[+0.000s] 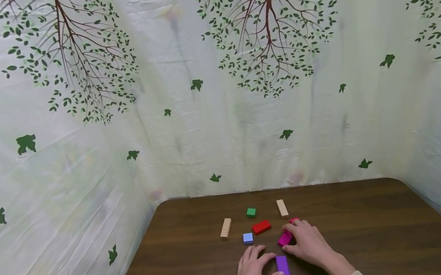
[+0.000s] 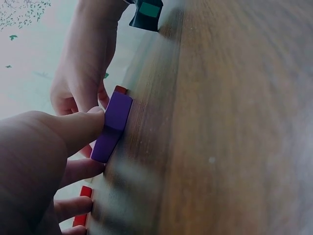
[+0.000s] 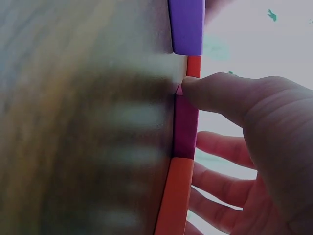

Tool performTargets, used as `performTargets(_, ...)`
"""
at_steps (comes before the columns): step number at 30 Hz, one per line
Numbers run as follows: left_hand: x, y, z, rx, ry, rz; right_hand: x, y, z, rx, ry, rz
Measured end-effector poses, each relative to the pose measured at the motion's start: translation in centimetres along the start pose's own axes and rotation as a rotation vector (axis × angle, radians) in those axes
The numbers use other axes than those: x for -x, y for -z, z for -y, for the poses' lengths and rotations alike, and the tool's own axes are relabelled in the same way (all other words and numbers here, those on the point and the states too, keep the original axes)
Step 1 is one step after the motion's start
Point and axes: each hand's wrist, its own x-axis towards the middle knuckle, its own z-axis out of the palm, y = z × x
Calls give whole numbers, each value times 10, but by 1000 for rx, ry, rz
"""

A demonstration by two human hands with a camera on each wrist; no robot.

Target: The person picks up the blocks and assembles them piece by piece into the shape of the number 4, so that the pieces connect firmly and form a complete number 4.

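Note:
My left hand holds a purple block at the near side of the table, thumb at its near end and index finger by its far end. In the left wrist view the thumb presses on the purple block. My right hand pinches a magenta block between thumb and index finger. Beyond that, a red block is partly hidden by the right fingers. In the right wrist view an orange-red block lies close to the magenta block.
A light blue block, a red block, a green block and two plain wooden blocks lie farther back on the brown table. A white curtain with printed trees and leaves surrounds the table.

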Motion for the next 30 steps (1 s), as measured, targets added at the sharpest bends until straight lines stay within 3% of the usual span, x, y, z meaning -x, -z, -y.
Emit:
performTargets(11,0,1,-2,26,24,1,-1,3,1,-27,10,-12)
performTargets(20,1,1,-2,17,17,-26,-2,9,7,-65,82,-33)
performTargets(24,1,0,-1,6,2,-45,-2,10,9,-88,99,-17)
performTargets(30,1,0,-2,16,19,-27,-2,10,12,-113,111,33)
